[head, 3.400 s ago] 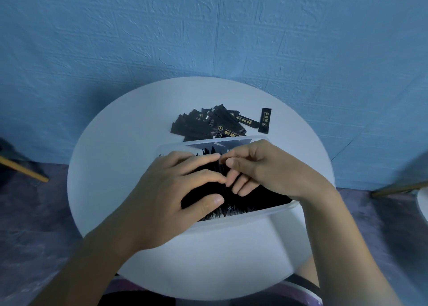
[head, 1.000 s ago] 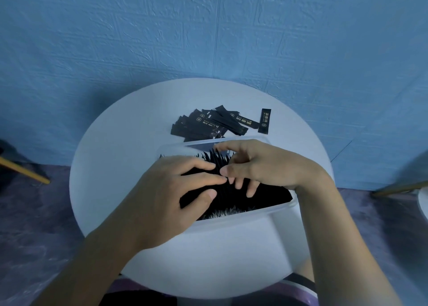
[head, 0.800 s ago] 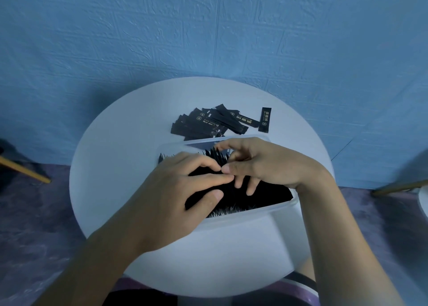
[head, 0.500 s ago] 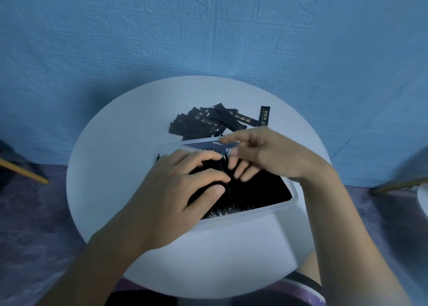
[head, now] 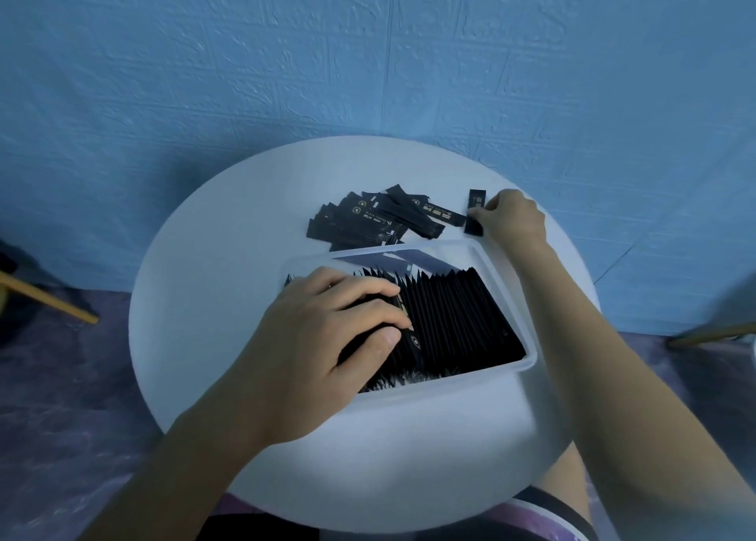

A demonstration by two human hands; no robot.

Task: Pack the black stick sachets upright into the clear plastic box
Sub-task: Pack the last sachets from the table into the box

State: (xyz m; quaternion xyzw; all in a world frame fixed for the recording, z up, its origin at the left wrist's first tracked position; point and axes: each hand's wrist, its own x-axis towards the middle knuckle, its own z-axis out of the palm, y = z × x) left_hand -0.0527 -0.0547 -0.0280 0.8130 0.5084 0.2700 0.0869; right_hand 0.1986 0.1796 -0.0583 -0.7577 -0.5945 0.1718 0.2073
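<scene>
Upper right, my right hand (head: 513, 221) pinches 1 lone sachet (head: 476, 201), long axis running up-frame; the clear box (head: 450, 382) lies lower left, where my left hand (head: 323, 336) grips the packed sachets (head: 450, 319) upright.

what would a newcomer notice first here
The clear plastic box at the middle of the round white table stands out, crammed with a fan of upright sachets that the left hand grips at its left end. Behind it, the right hand pinches a lone sachet beside the loose pile at the table's far edge.
</scene>
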